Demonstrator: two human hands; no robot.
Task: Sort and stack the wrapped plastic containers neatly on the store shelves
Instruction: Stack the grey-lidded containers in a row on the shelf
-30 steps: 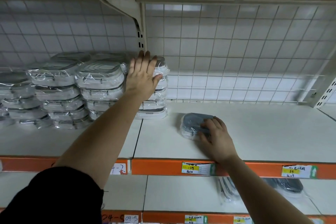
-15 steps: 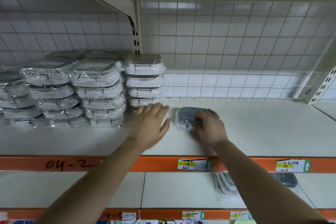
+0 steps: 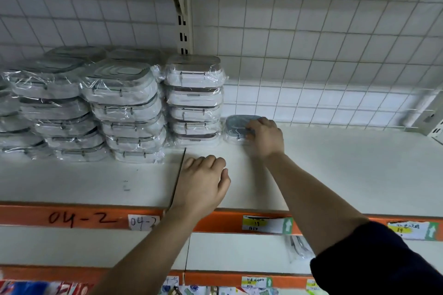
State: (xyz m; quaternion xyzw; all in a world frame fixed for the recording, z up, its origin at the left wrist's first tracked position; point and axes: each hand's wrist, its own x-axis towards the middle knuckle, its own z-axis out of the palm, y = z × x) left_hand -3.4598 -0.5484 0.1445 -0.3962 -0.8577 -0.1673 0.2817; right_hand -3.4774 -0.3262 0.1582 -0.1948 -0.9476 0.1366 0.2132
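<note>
Now, on the white shelf [image 3: 335, 175] by wire mesh [image 3: 311, 43], right grip [image 3: 265, 135] clasps a container [image 3: 236, 123], left grip [image 3: 202, 178] slack, empty.

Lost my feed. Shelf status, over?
Left hand loose on shelf, empty. Right hand grips small container beside rightmost stack. Nothing blocking.
</note>
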